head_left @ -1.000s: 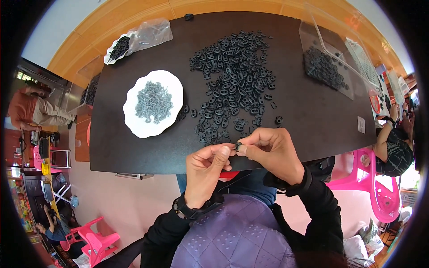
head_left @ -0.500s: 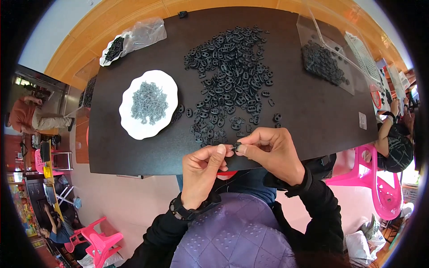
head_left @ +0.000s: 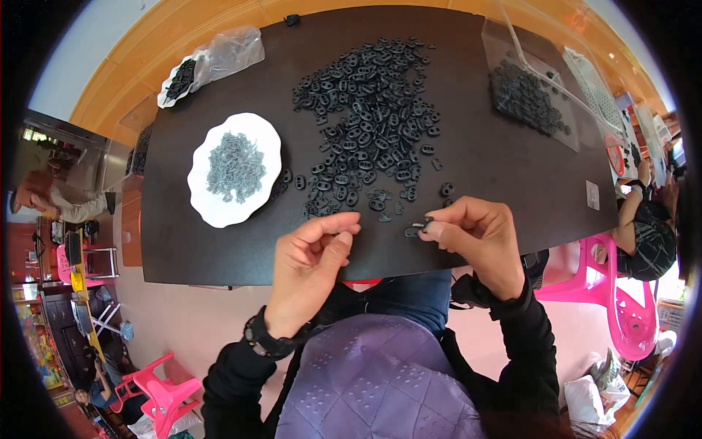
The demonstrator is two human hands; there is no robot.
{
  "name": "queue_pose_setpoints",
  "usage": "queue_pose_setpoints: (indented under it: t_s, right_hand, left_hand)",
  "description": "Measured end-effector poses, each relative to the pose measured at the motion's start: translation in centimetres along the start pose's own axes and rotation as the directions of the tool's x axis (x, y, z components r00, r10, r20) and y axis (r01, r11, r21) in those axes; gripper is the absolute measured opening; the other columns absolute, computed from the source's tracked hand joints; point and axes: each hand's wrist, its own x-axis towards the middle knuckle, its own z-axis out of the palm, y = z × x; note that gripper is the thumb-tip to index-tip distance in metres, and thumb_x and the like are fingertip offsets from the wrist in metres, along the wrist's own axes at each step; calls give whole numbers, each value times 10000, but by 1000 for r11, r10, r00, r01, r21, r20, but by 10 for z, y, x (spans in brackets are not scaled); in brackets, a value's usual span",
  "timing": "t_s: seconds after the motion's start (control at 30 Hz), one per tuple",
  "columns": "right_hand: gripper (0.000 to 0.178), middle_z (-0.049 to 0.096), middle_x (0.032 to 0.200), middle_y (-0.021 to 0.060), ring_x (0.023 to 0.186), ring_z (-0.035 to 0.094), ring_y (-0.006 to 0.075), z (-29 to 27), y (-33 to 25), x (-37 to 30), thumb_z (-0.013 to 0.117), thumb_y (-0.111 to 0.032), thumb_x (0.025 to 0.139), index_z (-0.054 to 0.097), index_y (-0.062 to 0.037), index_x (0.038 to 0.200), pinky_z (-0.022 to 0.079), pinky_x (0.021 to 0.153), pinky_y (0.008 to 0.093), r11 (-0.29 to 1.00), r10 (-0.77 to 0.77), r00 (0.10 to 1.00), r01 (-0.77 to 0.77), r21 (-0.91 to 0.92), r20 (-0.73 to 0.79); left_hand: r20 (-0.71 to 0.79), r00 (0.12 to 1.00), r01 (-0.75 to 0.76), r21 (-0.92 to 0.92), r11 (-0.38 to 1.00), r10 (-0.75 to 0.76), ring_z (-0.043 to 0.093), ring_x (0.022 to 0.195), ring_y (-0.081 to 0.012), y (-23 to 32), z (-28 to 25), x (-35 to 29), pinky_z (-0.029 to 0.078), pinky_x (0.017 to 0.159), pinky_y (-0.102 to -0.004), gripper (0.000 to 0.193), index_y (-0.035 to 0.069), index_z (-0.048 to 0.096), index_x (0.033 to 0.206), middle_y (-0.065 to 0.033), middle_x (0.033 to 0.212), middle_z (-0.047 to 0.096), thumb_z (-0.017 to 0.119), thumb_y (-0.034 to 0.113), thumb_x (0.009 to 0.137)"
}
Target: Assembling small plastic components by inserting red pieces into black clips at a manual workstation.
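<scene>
My right hand pinches a small black cord-lock piece between thumb and forefinger, just above the table's near edge. A short pale metal bit, seemingly a spring, sticks out of its left side. To the left, my left hand holds nothing visible; its thumb and forefinger are slightly apart. A large heap of black two-hole cord-lock pieces spreads beyond both hands. Left of the heap, a white wavy-rimmed plate bears a mound of tiny silvery springs.
A white dish of black parts and a clear plastic bag lie at the far left of the dark table. A clear bin of black pieces stands far right. Pink chairs and other people are around.
My hands have drawn apart: the left moved left, away from the piece, while the right carried the cord-lock piece to the right.
</scene>
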Motion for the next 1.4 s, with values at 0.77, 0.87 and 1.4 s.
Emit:
queue_pose_setpoints:
  t_s: [0.77,0.87,1.4]
  right_hand:
    - [130,745,874,66,757,646,43,-34,9,-23,708,-24,893,709,42,1005,487,662,175,991,-32,994,46,127,-108]
    - [108,744,878,85,788,676,75,-38,8,-26,698,-47,907,704,22,990,488,688,198,995,1,994,10,101,-110]
    - [111,748,882,81,781,667,71,-39,10,-28,694,-44,906,704,16,999,483,695,200,989,-18,992,36,140,-127]
  left_hand:
    - [229,973,-131,596,792,-12,643,771,-128,12,22,74,509,703,-270,187,-18,679,1055,-55,883,685,608,35,890]
    - [268,963,-188,675,713,0,699,821,-285,11,41,81,548,744,-390,187,7,676,1008,-160,906,694,652,85,840]
    - [430,871,-483,838,255,237,669,904,-330,-6,56,95,537,773,-423,314,59,658,1073,-120,959,659,778,135,793]
